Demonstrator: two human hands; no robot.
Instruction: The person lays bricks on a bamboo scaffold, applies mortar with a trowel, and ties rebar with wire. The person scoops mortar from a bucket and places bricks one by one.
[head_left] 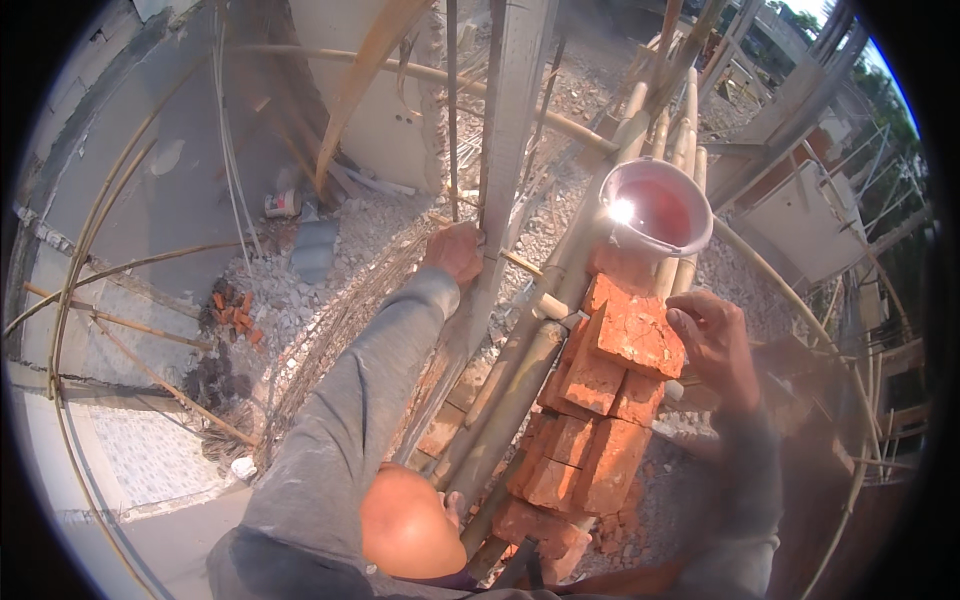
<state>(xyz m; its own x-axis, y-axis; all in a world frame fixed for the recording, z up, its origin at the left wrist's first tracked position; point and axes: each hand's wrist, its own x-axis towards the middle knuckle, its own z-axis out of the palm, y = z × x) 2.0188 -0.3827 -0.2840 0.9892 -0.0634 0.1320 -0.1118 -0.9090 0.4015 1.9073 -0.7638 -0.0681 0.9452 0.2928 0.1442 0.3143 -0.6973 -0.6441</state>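
Two hands are reaching forward in grey sleeves (350,390), well apart. The left hand (455,252) is curling its fingers closed around the edge of a post (515,120), which is rising just to the right of them. A thin rod (453,120) is coming down to the left fingers from above; I cannot tell whether they are gripping it too.

The right hand (722,345) is holding its fingers half bent and loose, gripping nothing. The top brick (645,325) is lying just left of the right fingertips; I cannot tell whether they are touching it. Below and to the left of those fingers, a stack (575,440) of orange bricks is stretching back toward the body. Just beyond the right fingers, slightly to their left, a pale bucket (705,215) is standing, showing a reddish inside and catching a bright glint on its left.

Poles (520,380) of bamboo are running at a slant between the two sets of fingers. Well below the left fingers, a bare knee (410,525) is bending into view. To the left of the left fingers, rubble (350,240) is covering the ground, and a small tub (283,204) is resting farther off.
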